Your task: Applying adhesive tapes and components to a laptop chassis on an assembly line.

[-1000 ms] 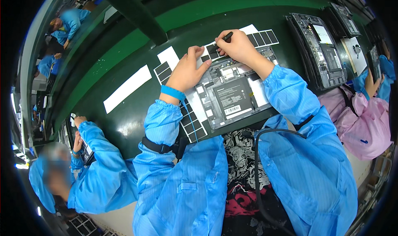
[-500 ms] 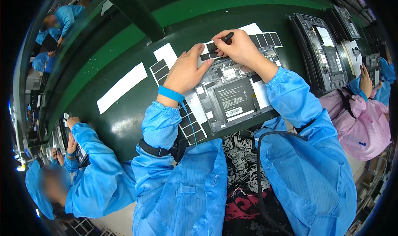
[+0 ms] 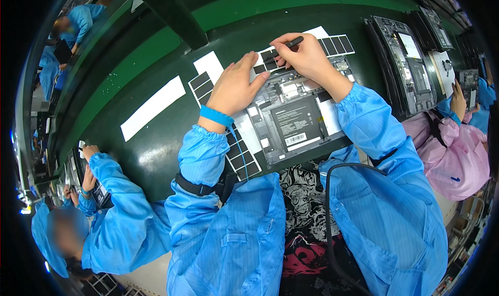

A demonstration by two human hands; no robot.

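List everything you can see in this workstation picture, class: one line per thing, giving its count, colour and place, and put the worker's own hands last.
Opened device: one, dark grey and black, on the belt before the worker.
Sheets of black squares: several, white backing, around the device.
Blank white strip: one, left on the belt.
Green conveyor belt: one, dark green, across the view.
More opened devices: at least two, dark, far right.
Co-workers: one in blue lower left, one in pink right, more in blue upper left.
Left hand: blue wristband, flat on the device's far edge.
Right hand: grips a thin black tool.
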